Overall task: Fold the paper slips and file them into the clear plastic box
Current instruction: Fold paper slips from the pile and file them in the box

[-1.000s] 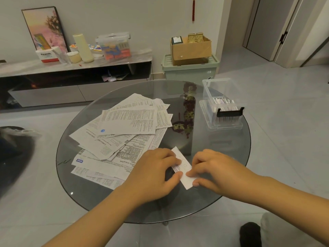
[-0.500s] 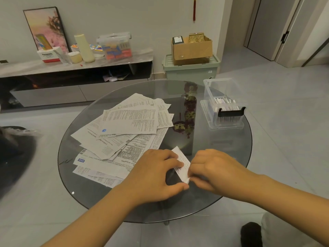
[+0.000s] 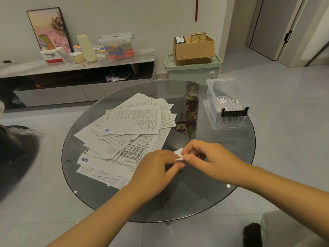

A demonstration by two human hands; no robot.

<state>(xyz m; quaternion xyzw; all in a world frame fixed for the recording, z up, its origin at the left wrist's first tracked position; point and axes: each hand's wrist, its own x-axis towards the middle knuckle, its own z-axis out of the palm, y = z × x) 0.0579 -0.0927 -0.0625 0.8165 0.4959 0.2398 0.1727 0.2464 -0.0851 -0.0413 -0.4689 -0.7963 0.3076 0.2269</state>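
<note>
- My left hand [image 3: 156,168] and my right hand [image 3: 204,157] meet over the near part of the glass table [image 3: 222,177], both pinching one small folded paper slip [image 3: 179,154] between fingertips and thumbs.
- Only a white corner and a thick folded edge of the slip show between my fingers; the rest is hidden, and I cannot tell whether it touches the glass.
- I judge the slip light, thin and limp, now stiffer where layers stack. It should crease easily and could slide on glass, so I'd hold it by the folded edge and press along the crease.
- The loose pile of printed sheets [image 3: 131,125] lies left of my hands, still unfolded.
- The clear plastic box [image 3: 226,97] stands at the far right of the table, well apart from my hands, with folded slips already filed upright inside.
</note>
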